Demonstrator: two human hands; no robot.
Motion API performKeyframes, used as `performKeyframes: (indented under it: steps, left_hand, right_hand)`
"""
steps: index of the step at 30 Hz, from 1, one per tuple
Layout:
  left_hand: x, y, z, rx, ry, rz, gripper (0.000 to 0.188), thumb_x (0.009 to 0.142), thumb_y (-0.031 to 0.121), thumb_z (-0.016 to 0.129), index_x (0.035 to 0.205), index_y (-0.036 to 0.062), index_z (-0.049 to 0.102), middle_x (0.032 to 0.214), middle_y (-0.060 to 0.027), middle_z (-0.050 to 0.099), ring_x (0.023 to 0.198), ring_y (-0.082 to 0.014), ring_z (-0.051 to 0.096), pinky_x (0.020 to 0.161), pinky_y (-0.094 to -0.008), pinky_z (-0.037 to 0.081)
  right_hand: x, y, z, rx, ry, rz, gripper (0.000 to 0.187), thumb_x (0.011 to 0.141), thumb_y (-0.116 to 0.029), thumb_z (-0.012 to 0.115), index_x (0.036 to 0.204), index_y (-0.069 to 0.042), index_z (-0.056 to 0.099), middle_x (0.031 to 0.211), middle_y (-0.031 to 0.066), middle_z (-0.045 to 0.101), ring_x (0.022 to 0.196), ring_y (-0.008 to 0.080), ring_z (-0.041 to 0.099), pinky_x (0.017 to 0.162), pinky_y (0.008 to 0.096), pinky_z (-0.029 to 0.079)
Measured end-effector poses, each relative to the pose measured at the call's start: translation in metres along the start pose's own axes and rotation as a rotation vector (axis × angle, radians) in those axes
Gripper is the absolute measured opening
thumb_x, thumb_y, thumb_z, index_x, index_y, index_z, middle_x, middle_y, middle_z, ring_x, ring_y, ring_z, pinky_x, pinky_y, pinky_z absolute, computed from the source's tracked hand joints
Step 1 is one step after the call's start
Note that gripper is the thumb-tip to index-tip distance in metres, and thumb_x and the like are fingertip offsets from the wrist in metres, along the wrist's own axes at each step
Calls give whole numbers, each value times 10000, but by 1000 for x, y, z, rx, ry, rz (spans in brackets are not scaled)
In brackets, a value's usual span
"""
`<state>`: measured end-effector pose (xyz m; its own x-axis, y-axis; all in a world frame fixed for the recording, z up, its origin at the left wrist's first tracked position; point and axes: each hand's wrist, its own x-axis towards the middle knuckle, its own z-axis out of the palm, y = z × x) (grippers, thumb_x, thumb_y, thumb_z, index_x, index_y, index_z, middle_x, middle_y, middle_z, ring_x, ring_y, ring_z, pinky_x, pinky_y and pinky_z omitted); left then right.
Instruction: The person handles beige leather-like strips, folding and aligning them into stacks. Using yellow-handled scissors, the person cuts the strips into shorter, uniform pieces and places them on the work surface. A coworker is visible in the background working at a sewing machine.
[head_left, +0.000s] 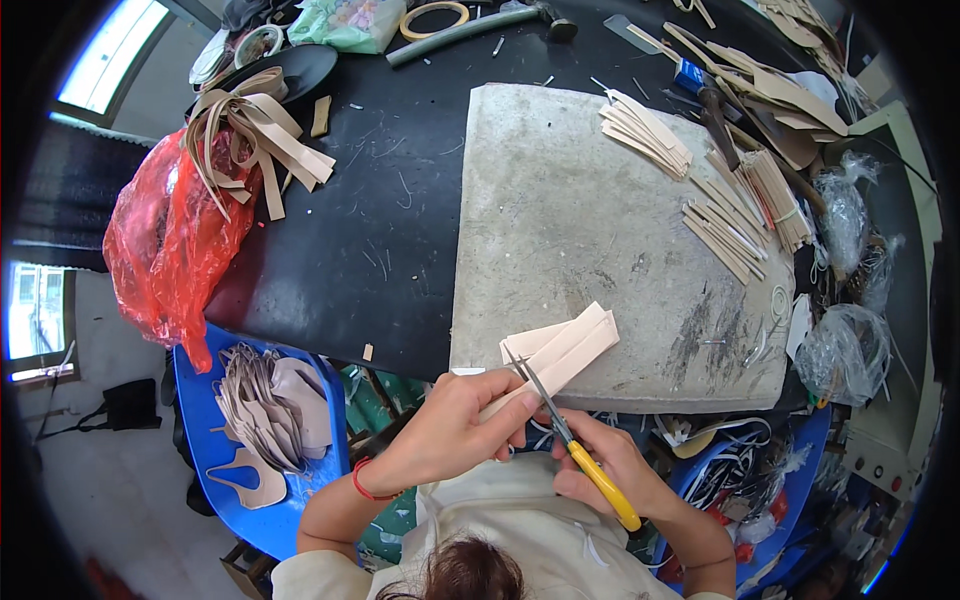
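Note:
My left hand point(470, 415) is closed on a beige strip point(575, 350), pinching it near the front edge of the grey board point(570, 230). Another pale strip point(520, 343) lies beneath it at an angle on the board. In my right hand point(615, 465) is a pair of scissors point(592, 478) with yellow handles. Their slim metal blades stand apart and point up and left, crossing the held strip beside my left fingertips. Whether the blades are cutting into it I cannot tell.
Bundles of beige strips point(765, 200) lie on the board's right side. A hammer point(470, 35) rests at the back. On the left are a red plastic bag point(165, 240) with loose straps point(270, 140) and a blue bin point(225, 490) of cut pieces. Clear plastic bags point(845, 350) sit at right.

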<state>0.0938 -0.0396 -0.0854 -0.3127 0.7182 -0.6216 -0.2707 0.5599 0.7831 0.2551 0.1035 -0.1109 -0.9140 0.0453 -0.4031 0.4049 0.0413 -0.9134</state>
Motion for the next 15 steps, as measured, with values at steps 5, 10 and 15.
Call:
performKeyframes:
  steps: [5,10,15]
  left_hand:
    - [10,-1,-4,8,2,-59,317,925,251,522,838,-35,627,634,-41,604,525,-80,577,486,-223,473]
    - [14,-4,-4,-29,14,-80,309,921,244,530,868,-46,623,653,-44,609,544,-80,579,509,-218,478]
    - [-19,-14,-19,-166,178,274,229,927,160,520,917,-39,632,891,-81,605,763,-99,586,692,-216,480]
  right_hand:
    - [5,2,3,11,3,101,510,821,-331,696,1167,11,544,925,149,638,780,188,614,735,295,487]
    - [3,7,4,45,22,176,421,837,-301,685,1127,-15,578,798,51,605,640,80,524,594,232,452]
    - [-2,9,-1,26,-3,36,389,815,-220,699,1150,-58,586,721,4,544,606,53,459,546,210,401]
